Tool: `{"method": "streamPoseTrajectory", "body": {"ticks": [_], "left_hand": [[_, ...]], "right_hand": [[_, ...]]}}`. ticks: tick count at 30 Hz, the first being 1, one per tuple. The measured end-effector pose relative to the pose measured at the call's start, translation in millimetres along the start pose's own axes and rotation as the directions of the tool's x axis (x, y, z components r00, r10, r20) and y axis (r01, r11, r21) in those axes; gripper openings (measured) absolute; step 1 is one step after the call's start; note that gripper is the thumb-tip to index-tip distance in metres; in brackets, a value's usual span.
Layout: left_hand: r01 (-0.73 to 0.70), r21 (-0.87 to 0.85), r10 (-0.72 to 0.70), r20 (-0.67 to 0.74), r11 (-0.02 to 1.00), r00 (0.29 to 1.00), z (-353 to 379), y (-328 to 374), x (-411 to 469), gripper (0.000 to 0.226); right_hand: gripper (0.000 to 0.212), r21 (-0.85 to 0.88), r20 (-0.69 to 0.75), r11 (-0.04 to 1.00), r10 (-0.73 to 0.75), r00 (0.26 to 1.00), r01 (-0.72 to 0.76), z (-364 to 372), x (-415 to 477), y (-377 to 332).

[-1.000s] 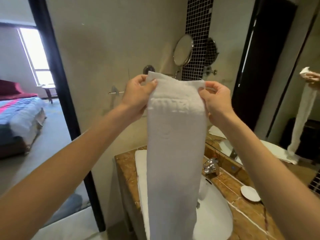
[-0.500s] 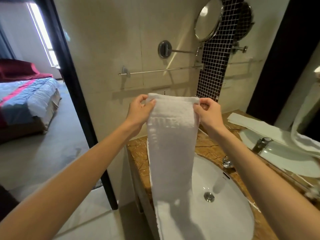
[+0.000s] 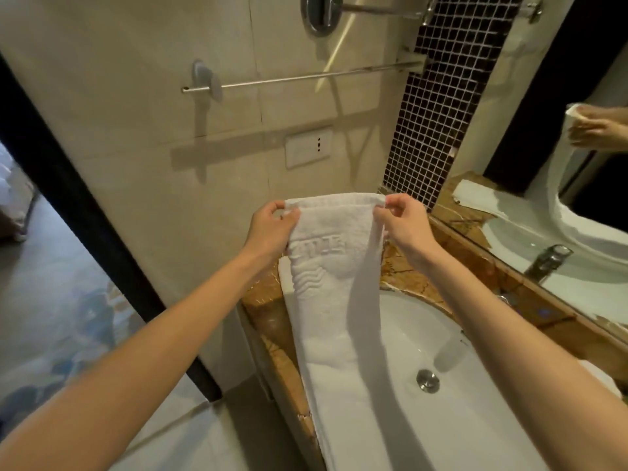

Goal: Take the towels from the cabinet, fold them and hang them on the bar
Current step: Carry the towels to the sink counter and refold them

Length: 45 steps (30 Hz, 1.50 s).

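Folded white towel [image 3: 334,294] pinched at its top corners, left hand [image 3: 270,231] and right hand [image 3: 402,224]
Both hands closed on the top edge; towel draped below them over counter [image 3: 265,317] and sink [image 3: 475,419]; bar [image 3: 306,77] above on the wall, bare

White terry towel [image 3: 326,300]: plain white, with a raised band of block marks and a wavy embossed motif below it.
Oval ceramic basin [image 3: 475,419]: white, with a silver drain [image 3: 428,380] at its middle.
Marble counter [image 3: 268,321]: brown-orange with pale veining, seen along its left edge and back edge.
Wall tiles [image 3: 136,107]: beige, plain.
Mosaic tile strip [image 3: 438,107]: black squares on a white grid of grout.
Metal towel bar [image 3: 306,78]: silver.
Door frame [image 3: 78,212]: black.
Wall socket plate [image 3: 307,147]: white.
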<state>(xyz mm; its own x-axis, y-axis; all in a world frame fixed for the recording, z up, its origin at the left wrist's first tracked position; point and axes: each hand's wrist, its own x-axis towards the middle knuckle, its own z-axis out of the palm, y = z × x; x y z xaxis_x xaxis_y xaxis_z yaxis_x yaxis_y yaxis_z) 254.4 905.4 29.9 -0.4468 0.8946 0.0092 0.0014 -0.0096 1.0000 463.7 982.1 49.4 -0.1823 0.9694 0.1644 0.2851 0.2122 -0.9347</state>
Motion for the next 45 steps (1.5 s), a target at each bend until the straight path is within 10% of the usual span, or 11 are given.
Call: {"method": "streamPoseTrajectory", "body": {"ticks": [31,34,39,45], "left_hand": [[0.225,0.361,-0.176,-0.164,0.905,0.971,2,-223,162,0.03],[-0.02,0.824,0.031,0.002,0.566,1.0,12,-245,141,0.055],[-0.281,0.957,-0.052,0.285,0.078,0.957,36,-271,111,0.06],[-0.257,0.967,-0.084,0.256,0.002,0.963,38,-289,113,0.062]], "right_hand": [[0.014,-0.442,0.142,0.885,0.231,0.963,-0.147,170,131,220],[0.045,-0.547,0.181,0.835,0.191,0.965,-0.063,180,116,238],[0.054,-0.685,0.501,0.627,0.034,0.865,0.372,189,90,266],[0.053,-0.728,0.546,0.516,0.038,0.837,0.451,192,93,279]]}}
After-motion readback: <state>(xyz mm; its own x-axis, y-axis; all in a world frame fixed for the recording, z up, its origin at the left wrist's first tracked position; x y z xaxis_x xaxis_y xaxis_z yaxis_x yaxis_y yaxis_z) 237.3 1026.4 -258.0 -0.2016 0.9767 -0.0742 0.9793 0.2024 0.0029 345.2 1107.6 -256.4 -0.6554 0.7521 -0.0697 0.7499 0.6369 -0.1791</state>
